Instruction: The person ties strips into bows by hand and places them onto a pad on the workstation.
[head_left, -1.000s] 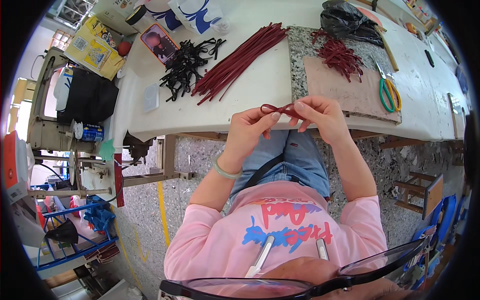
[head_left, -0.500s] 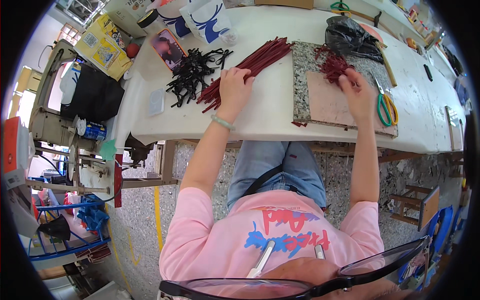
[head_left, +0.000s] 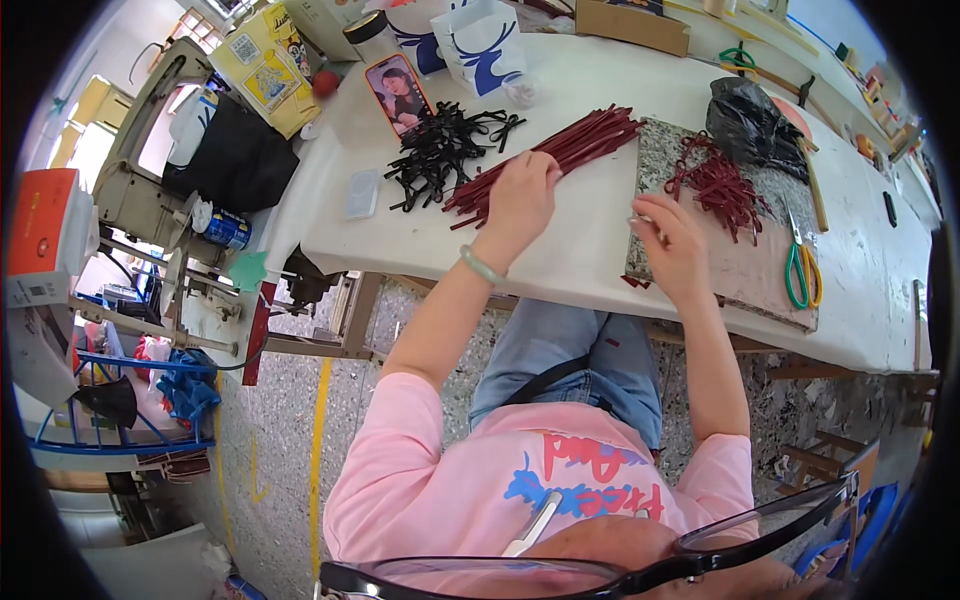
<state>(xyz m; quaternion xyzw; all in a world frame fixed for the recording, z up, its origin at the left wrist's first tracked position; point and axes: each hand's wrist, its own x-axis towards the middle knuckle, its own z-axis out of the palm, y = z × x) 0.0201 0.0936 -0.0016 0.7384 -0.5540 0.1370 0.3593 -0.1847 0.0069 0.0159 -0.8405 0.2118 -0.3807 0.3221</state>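
Note:
A bundle of long dark red strips lies slantwise on the white table. My left hand, wearing a pale green bangle, is closed over the strips' near side with its fingertips pressed together on them. Between the bundle and the stone slab hovers my right hand, its fingers bent but apart, with nothing visible in them. On the slab, a loose pile of looped dark red strips sits beyond that hand. A tangled pile of black strips lies left of the bundle.
Scissors with green and yellow handles lie at the slab's right. A black plastic bag rests on its far edge. A propped phone, a jar and paper bags stand at the back left. A sewing machine is further left.
My right hand has left the red pile on the slab and moved left toward the bundle. My left hand stays at the bundle. The whole view has shifted.

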